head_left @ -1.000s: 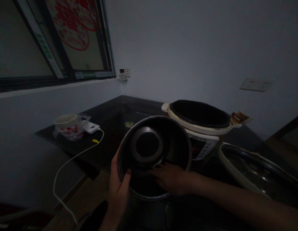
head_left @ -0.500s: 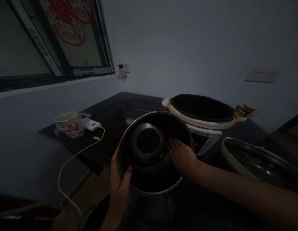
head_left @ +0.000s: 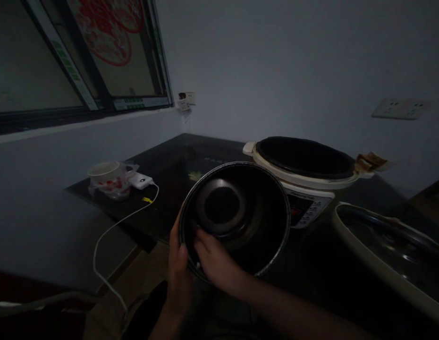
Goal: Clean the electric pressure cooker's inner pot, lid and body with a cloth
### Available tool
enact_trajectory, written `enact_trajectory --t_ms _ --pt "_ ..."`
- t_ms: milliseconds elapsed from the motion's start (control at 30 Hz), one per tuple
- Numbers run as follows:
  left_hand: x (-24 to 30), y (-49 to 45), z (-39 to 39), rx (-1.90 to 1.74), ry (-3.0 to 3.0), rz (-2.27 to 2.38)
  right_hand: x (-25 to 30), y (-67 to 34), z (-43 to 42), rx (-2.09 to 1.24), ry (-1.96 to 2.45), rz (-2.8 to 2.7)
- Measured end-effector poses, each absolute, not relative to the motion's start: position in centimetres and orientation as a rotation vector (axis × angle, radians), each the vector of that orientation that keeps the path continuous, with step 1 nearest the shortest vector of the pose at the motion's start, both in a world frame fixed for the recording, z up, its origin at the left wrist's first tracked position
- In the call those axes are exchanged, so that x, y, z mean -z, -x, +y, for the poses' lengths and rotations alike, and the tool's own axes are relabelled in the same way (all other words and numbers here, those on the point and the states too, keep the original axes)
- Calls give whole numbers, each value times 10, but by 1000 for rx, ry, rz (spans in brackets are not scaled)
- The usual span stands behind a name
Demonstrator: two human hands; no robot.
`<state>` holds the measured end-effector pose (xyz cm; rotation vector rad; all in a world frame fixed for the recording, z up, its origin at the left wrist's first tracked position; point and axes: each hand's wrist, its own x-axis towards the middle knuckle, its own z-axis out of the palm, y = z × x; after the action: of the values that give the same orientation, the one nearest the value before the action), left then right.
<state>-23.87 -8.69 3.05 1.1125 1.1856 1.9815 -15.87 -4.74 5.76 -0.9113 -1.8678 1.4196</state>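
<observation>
A black inner cooking pot [head_left: 265, 208] is held tilted above the table's front edge, its opening facing me. My left hand [head_left: 179, 267] is closed round its lower left rim, the thumb over the edge and the fingers behind. Inside the pot, my right hand [head_left: 214, 259] lies against the lower left of the inner wall, its fingers bent and close together. The fingertips are in deep shadow, and whatever they hold cannot be made out. Just behind the pot stands a white electric cooker [head_left: 308, 182] without its lid, its dark round opening upward.
A glass lid [head_left: 392, 245] with a pale rim lies at the right. On the dark table [head_left: 166, 158], at the left, are a mug in a plastic bag [head_left: 108, 179] and a white device [head_left: 139, 181] with a cable hanging over the edge. Wall and window stand behind.
My right hand has moved left and down inside the pot, from its right wall to the lower left near my left hand. The view has turned slightly left.
</observation>
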Motion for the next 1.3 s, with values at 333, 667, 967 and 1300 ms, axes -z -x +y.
enact_trajectory --t_ms 333,667,967,1300 --pt "-28 239 -93 -1882 -1296 1497 -129 192 -21 -1903 639 -319" --pt "-24 222 -98 -2006 -1245 1537 -142 103 12 -1514 664 -707" --pt "-27 222 -96 -2034 -1225 1498 -133 87 11 -1421 682 -906" --pt "-20 232 -92 -2003 -1249 1423 -113 185 -17 -1836 652 -637"
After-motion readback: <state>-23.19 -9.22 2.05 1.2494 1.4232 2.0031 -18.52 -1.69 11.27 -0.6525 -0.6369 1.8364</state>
